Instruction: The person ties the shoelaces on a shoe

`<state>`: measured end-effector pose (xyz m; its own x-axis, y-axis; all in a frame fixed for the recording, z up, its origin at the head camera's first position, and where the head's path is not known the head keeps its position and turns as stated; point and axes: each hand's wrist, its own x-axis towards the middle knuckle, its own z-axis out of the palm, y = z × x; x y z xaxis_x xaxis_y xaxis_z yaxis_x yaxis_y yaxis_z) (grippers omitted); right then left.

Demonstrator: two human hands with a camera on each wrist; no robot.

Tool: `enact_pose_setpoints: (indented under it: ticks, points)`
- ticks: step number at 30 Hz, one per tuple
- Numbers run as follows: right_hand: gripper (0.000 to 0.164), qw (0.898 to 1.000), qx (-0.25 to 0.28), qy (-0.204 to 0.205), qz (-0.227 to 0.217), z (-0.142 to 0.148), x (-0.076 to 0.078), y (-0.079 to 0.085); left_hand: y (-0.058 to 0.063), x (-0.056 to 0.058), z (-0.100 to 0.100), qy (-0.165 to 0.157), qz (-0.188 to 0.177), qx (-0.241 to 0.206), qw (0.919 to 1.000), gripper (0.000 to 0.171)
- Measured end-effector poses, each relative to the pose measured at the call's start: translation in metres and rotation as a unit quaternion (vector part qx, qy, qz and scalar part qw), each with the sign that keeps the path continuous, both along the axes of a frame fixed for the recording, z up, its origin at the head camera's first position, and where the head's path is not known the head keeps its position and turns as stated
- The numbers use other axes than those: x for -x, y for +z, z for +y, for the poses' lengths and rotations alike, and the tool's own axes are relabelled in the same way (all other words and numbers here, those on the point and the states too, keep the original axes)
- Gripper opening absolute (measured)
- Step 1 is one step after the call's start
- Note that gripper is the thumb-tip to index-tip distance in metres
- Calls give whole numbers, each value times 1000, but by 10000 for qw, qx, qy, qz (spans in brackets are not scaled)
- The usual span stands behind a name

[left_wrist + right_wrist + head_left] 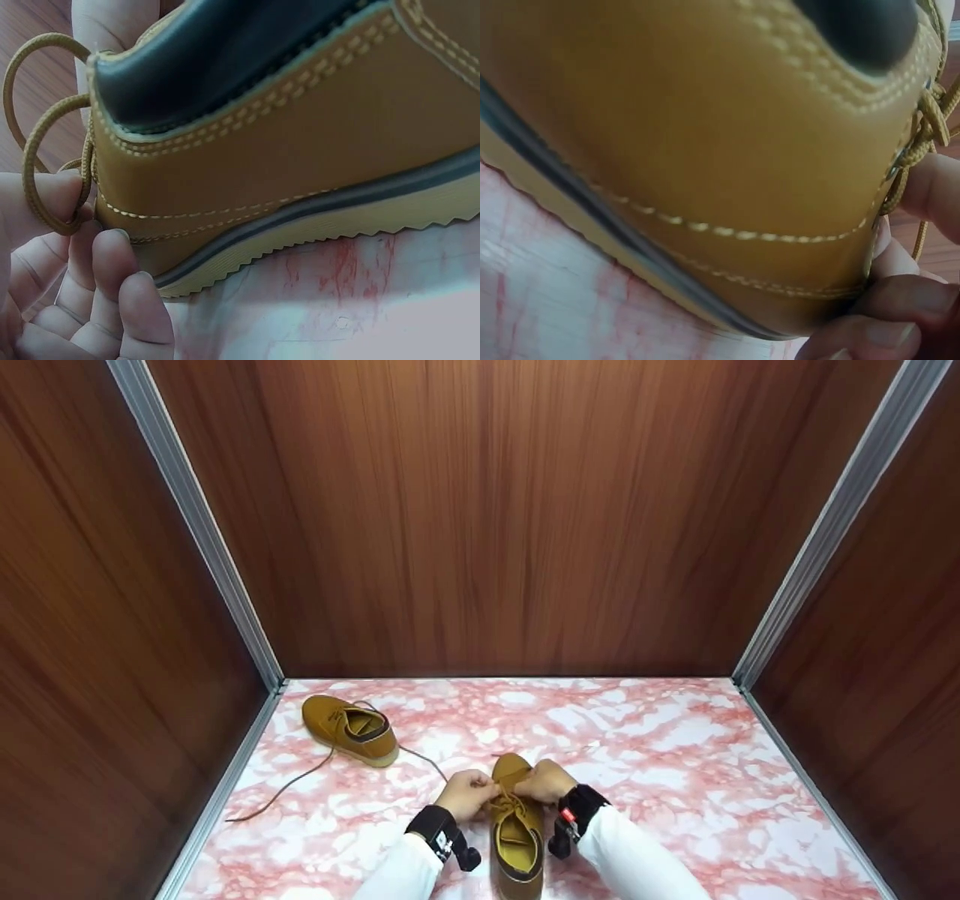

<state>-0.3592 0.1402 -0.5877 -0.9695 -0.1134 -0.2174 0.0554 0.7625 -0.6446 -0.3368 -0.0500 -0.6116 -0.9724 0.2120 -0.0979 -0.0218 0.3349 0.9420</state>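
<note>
A tan low-cut shoe (531, 812) with a dark padded collar stands on the pink-and-white surface, its toe pointing away from me. Its tan shoelace (34, 161) forms loops over the front. My left hand (466, 795) is on the shoe's left side, pinching the lace between thumb and forefinger. From the right side, my right hand (546, 782) reaches over the lacing with curled fingers. In the right wrist view its thumb and fingers (892, 319) are around the lace beside the shoe's front; the exact pinch point is partly hidden.
The matching tan shoe (330, 724) lies at the far left, its loose laces (289, 786) trailing across the surface. Brown wood-look panels (480, 525) with metal corner strips (217, 551) enclose the back and sides.
</note>
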Motion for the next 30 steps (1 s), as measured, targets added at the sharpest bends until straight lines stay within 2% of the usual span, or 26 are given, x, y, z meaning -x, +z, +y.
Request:
enact_pose_setpoints:
  ticks: [5,9,13,17,22,30]
  points:
    - [36,9998,74,-132,-114,0,0,0,1,-1,0,29,-22,-37,10000,21]
    - [35,9979,539,-310,-204,1,0,-2,2,-2,0,67,-43,-75,9999,22]
    - [34,9917,1183,-438,-262,7,-1,-5,2,-3,0,90,-163,-175,9997,22]
    - [28,9821,1776,-558,-302,14,-2,-4,2,-4,0,51,-150,-217,9996,22]
    - [25,9640,2488,-822,-444,25,-2,2,1,-3,-2,4,-75,-369,9993,22]
    - [25,9412,3232,-892,-418,40,-2,6,2,-2,-2,-76,-544,-972,9937,24]
